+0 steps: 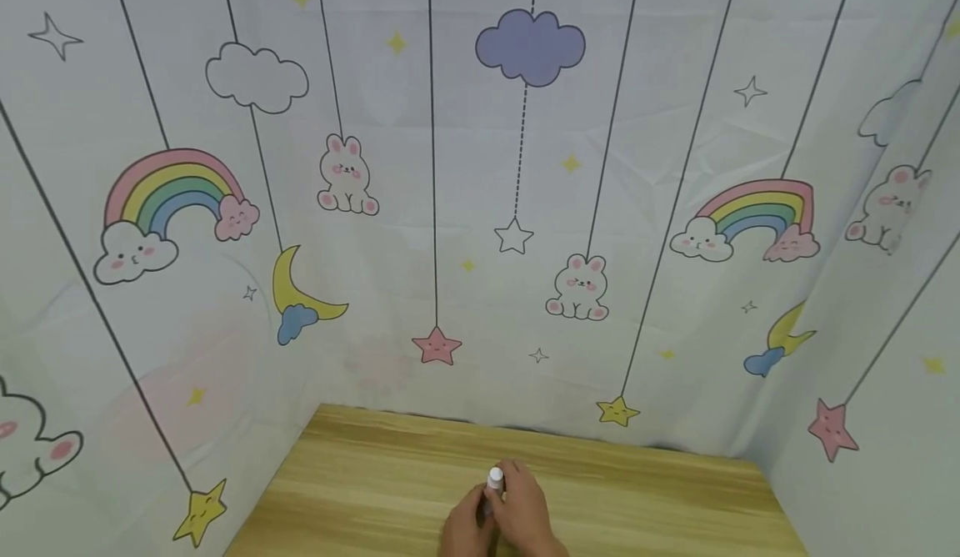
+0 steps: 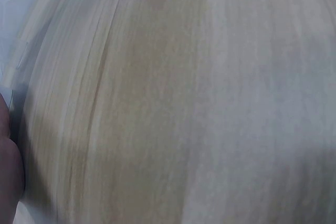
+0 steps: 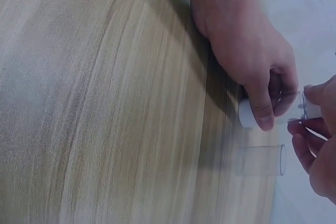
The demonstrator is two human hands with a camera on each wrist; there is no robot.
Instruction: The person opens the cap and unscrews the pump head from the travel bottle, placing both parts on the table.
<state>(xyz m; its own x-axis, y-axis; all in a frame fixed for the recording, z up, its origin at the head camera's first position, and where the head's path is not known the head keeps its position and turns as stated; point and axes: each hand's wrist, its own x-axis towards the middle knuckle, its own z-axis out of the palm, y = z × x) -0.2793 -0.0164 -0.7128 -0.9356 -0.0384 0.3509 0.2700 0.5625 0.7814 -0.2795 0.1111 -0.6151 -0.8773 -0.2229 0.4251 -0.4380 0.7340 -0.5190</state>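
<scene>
A small tube with white ends [image 1: 495,479] is held between both hands low in the head view. My left hand [image 1: 467,525] grips its lower part and my right hand [image 1: 525,507] holds it near the top. In the right wrist view, the left hand [image 3: 249,51] grips one white end [image 3: 245,114], while the right hand [image 3: 321,140] pinches the other end at the right edge. Below them appears a clear cylinder [image 3: 260,161], not touched by either hand. Only a sliver of a hand [image 2: 9,177] enters the left wrist view.
A wood-grain tabletop [image 1: 360,482] lies under the hands. Behind and beside it hangs a pale cloth [image 1: 495,290] printed with rainbows, rabbits, stars, moons and clouds, reaching the table's back edge.
</scene>
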